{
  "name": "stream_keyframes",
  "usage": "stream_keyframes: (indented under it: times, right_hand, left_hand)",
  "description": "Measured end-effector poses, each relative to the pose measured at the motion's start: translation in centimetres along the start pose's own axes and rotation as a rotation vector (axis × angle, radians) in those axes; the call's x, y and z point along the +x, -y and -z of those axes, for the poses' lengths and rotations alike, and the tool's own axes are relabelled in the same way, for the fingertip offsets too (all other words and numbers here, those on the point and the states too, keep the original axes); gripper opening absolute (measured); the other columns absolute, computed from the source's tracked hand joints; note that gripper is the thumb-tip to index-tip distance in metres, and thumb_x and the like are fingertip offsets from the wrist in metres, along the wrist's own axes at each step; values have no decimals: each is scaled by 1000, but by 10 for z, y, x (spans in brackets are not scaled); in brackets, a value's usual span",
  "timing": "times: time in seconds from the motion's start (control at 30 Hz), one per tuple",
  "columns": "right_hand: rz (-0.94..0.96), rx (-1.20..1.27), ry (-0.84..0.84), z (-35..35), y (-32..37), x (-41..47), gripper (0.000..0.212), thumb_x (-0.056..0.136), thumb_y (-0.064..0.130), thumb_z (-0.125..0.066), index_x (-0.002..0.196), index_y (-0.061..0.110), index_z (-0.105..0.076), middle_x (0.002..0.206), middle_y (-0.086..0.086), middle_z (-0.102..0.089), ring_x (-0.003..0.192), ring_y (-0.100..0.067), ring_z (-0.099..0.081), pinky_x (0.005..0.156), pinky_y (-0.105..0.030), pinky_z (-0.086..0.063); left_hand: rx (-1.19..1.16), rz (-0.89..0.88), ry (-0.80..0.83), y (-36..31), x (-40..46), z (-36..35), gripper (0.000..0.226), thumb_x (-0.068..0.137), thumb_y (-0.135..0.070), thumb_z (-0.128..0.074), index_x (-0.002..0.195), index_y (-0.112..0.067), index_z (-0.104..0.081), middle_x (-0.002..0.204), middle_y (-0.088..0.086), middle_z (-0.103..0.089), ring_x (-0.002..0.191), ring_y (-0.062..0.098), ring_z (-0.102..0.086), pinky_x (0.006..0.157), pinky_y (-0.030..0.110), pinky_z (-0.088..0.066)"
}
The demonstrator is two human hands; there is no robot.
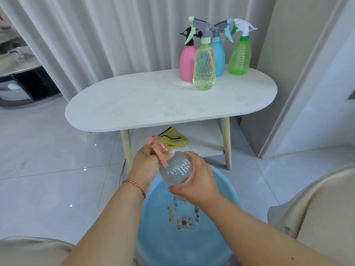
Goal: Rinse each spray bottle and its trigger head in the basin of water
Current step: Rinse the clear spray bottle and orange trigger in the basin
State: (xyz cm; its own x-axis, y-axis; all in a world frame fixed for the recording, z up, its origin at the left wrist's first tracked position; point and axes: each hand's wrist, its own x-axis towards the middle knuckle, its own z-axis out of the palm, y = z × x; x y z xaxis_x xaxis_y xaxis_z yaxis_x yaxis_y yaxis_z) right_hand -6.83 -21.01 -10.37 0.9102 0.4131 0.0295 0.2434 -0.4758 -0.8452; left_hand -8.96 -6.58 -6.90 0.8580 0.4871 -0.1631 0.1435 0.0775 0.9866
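I hold the clear ribbed bottle [177, 170] tilted above the blue basin [226, 181], its neck pointing up and away from me toward the counter [146, 100]. My right hand [196, 179] has its grip wrapped around the bottle's body, thumb over the top, and my fingers cover the base so I cannot see it. My left hand [144, 166] is curled at the neck, closed around the peach trigger head [156, 148]; my hand hides whether the head sits screwed on or loose. Water in the basin is hard to make out, though a cartoon print [184, 217] shows on the bottom, partly blocked by my right wrist. The basin's near rim is cut off by the frame and my forearms. On the counter's far right stand a pink bottle [187, 62], a yellow-green bottle [204, 70], a blue bottle [219, 54] mostly behind that one, and a green bottle [240, 56]. A yellow cloth [175, 140] lies on the lower shelf, half hidden by the counter edge.
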Motion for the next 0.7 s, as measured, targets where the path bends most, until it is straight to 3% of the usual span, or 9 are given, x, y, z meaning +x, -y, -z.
stream_keyframes:
  times: [0.1,0.2,0.27,0.33,0.47,0.7]
  right_hand:
    - [-22,117,46,15,14,1,85,40,40,-78,119,42,-46,111,22,-52,106,-9,-52,81,-27,-51]
    - [-73,371,174,35,28,1,74,49,18,-81,113,40,-50,106,15,-59,96,-9,-61,61,-22,-56]
    - [-94,501,267,47,34,2,75,50,12,-81,115,34,-51,109,5,-62,95,-12,-66,65,-34,-60]
    - [-109,622,342,54,38,4,74,48,11,-82,114,29,-52,109,1,-64,90,-11,-69,61,-35,-59]
    - [-143,735,424,59,36,7,79,43,22,-81,117,26,-55,115,-4,-66,105,-23,-66,71,-48,-59]
    - [-152,762,418,56,31,9,82,45,28,-77,123,20,-56,119,-10,-67,109,-28,-65,88,-47,-54]
  left_hand:
    - [-55,-40,101,-12,-1,4,16,75,-10,-75,72,-19,-63,69,-6,-63,78,17,-60,76,33,-50]
    - [-179,-69,214,-24,-6,5,11,79,-4,-66,76,-14,-66,75,-3,-64,79,16,-60,77,30,-53]
    - [-268,-69,274,-32,-8,6,18,75,-5,-65,93,-4,-68,86,2,-68,87,19,-63,82,32,-55]
    - [-326,-73,338,-40,-10,7,30,76,-5,-64,105,0,-65,89,2,-71,87,17,-66,78,29,-56]
    - [-402,-131,381,-50,-16,5,24,78,-5,-59,100,-4,-69,91,5,-73,86,16,-68,77,27,-56]
    - [-450,-126,372,-49,-14,6,28,78,-6,-54,105,-2,-60,92,11,-70,88,23,-66,81,34,-55]
